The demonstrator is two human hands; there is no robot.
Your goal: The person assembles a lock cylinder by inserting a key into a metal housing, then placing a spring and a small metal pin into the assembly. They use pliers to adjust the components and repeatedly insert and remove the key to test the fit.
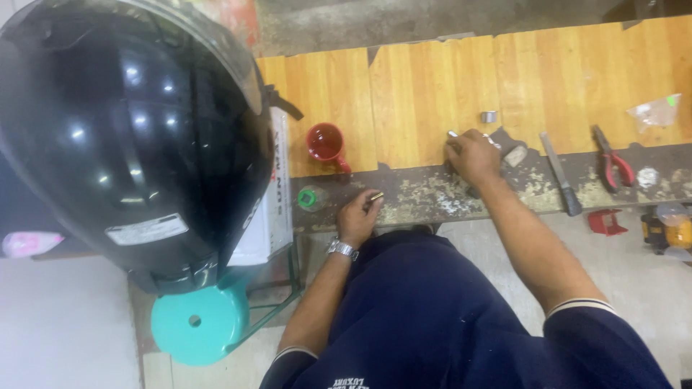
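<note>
The left hand [358, 216] rests at the near edge of the surface [432, 94], on its worn grey border. Its fingers are closed on a small brass-coloured cylinder [375, 196], which projects from the grip toward the right. A metal watch [343, 249] is on the left wrist.

The right hand [472, 155] lies farther in, where the wood-grain top meets the grey border. Its fingers are curled together around a small light-coloured object [453, 134]; only the tip shows, so the kind of object cannot be told.

Items about the hands:
- A red mug [326, 145] stands on the wood-grain top, left of both hands.
- A green round cap [307, 198] lies on the grey border, near the left hand.
- A small metal block [489, 117] lies just beyond the right hand.
- A flat file [561, 173] lies to the right of the right hand.
- Red-handled pliers [613, 158] lie farther right, apart from the file.
- A clear plastic bag [654, 112] lies near the right end.

A glossy black helmet [130, 130] fills the left of the view, above a teal stool [198, 324].
</note>
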